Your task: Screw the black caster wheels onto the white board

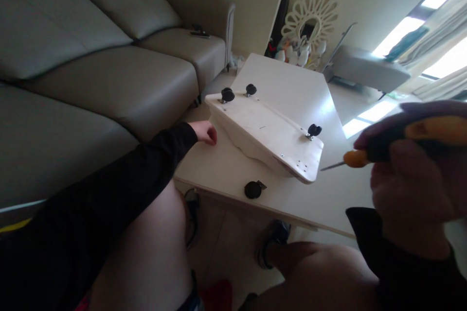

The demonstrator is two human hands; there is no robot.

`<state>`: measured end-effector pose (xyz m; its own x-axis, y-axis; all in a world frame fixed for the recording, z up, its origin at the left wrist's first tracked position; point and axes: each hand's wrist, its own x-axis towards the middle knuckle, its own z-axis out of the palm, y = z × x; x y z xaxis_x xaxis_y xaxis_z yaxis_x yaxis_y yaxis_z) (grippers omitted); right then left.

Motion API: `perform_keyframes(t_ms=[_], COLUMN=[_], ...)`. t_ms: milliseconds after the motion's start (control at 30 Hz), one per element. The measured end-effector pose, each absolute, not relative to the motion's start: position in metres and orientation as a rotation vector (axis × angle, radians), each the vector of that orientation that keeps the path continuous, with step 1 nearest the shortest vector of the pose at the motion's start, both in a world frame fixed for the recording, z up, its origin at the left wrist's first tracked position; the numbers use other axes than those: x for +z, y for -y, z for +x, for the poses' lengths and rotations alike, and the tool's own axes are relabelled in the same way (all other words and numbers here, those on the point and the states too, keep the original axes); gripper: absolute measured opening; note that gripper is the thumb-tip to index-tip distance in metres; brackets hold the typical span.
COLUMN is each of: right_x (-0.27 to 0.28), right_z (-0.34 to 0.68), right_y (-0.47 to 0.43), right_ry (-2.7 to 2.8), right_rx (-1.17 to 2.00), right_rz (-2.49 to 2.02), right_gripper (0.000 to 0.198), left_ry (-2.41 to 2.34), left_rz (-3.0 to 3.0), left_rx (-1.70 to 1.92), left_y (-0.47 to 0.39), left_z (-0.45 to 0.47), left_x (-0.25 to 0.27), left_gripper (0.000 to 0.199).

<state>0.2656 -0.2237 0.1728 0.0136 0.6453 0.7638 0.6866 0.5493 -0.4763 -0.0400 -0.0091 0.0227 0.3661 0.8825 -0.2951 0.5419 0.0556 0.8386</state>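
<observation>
A black-and-yellow screwdriver (355, 158) is gripped in my right hand (416, 175), raised at the right, its thin shaft pointing left. Lying wheels up on the table is a white board-like furniture piece (255, 126). Three black casters stand on it: two at the far left end (227, 95) (251, 89) and one at the right (314, 130). Small holes mark its bare near-right corner. A loose caster (253, 189) with a metal plate lies by the table's front edge. My left hand (205, 132) rests beside the piece, fingers curled; what they hold, if anything, is hidden.
Everything lies on a white table (292, 77) in front of my knees. A grey sofa (146, 73) runs along the left, with a dark object on its seat. Behind the table stand a round petal-framed mirror (310, 24) and a grey bench-like seat (365, 68).
</observation>
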Motion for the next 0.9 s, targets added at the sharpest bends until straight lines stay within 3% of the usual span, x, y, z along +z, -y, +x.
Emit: perform_keyframes(t_ms=[100,233,400,900], right_x=[0.168,0.167,0.164,0.148], right_z=[0.265,0.266,0.261,0.261], right_y=[0.22,0.222,0.217,0.205], right_ry=[1.622,1.844,2.108,2.321], right_rx=[0.083,0.118,0.004,0.163], right_rz=[-1.068,-1.3,-1.233,-1.223], right_gripper=[0.027,0.031,0.031,0.038], left_ry=[-1.186,-1.006,-0.703,-0.539], left_rz=[1.674,1.737,1.808,2.013], left_rx=[0.27,0.112,-0.028,0.116], left_y=[0.015,0.023,0.031,0.054], left_z=[-0.023,0.005,0.038,0.072], left_x=[0.023,0.016,0.004,-0.02], left_gripper=[0.014,0.017,0.017,0.017])
